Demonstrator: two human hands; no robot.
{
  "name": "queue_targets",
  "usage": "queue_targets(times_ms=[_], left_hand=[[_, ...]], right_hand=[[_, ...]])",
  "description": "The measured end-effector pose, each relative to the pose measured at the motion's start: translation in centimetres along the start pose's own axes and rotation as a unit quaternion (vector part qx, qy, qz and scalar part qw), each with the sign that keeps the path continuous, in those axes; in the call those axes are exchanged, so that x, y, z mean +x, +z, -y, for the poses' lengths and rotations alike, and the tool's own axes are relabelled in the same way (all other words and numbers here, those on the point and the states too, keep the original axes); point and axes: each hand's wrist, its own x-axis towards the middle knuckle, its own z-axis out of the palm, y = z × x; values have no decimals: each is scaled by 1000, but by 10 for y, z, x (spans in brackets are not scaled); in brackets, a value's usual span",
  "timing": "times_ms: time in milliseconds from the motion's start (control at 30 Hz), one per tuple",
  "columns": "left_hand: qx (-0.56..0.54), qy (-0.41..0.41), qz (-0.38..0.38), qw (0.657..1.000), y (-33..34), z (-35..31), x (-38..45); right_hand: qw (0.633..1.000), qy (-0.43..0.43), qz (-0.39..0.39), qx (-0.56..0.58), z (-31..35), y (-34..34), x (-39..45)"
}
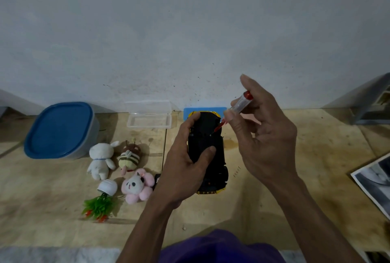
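A yellow toy car [207, 136] lies upside down on the wooden floor, its black underside facing up. My left hand [185, 165] grips the car's body from the left, thumb across the underside. My right hand [266, 134] pinches a small screwdriver [240, 103] with a clear handle and red cap. The red tip of the tool touches the car's underside near its far end. The near end of the car with a black wheel shows below my left hand.
A blue-lidded tub [61, 129] stands at far left. A clear open plastic case [149, 115] and a blue pad [187, 113] lie by the wall. Three small plush toys [126, 157], a tipped fake plant [101, 201], a small spring [236, 172] and a photo print [375, 180] lie around.
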Motion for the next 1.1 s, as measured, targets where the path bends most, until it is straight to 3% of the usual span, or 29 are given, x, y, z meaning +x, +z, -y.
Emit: queue_targets(times_ms=[467, 633, 1100], left_hand=[[-1, -2, -5, 1000, 1, -4, -1], [-19, -4, -2, 1000, 0, -4, -2], [-42, 4, 7, 999, 0, -4, -5]], right_hand=[[999, -37, 29, 23, 2, 0, 9], [998, -5, 46, 47, 4, 0, 10], [998, -19, 27, 47, 7, -2, 14]])
